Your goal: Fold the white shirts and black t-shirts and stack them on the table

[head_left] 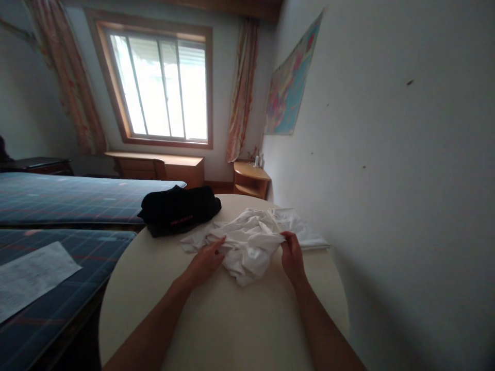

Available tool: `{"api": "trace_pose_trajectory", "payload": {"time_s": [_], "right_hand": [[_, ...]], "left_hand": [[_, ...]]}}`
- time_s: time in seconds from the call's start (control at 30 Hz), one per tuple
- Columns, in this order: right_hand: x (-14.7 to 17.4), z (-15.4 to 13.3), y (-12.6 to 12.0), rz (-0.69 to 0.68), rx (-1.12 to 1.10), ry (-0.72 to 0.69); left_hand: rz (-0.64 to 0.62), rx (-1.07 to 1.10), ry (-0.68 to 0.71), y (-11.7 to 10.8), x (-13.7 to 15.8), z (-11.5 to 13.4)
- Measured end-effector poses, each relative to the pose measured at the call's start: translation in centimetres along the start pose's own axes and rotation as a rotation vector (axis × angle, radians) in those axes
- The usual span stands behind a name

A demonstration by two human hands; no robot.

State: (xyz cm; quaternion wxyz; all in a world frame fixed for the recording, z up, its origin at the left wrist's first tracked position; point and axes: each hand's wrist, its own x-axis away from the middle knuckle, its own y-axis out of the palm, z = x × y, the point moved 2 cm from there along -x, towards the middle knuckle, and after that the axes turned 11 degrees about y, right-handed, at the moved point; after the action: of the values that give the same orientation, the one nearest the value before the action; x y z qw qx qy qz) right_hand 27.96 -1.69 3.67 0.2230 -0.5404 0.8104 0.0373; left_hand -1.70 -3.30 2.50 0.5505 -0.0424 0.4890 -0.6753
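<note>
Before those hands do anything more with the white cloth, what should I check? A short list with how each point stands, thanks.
1. Right hand pinching the white cloth: ok, at its right side.
2. Left hand gripping firmly: cannot tell; its fingers are at the left side.
3. Cloth spread smooth: not ok, it is crumpled.
4. Cloth a single piece: cannot tell through the folds.
5. Black bundle out of the hands' grasp: ok, it sits beyond the left hand.
</note>
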Motion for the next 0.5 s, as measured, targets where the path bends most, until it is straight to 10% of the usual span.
{"api": "trace_pose_trajectory", "payload": {"time_s": [0.13, 0.33, 0.5], "right_hand": [[-0.8, 0.6, -1.6, 0.083, -0.012, 0.066], [0.7, -0.2, 0.3, -0.227, 0.401, -0.124], [0.9, -0.2, 0.9, -0.294, 0.375, -0.058]], "left_hand": [[-0.088, -0.103, 0.075, 0.7, 0.4, -0.2], [-0.057, -0.198, 0.029, 0.6, 0.1, 0.1], [0.187, -0.144, -0.199, -1.1, -0.3, -1.2]]}}
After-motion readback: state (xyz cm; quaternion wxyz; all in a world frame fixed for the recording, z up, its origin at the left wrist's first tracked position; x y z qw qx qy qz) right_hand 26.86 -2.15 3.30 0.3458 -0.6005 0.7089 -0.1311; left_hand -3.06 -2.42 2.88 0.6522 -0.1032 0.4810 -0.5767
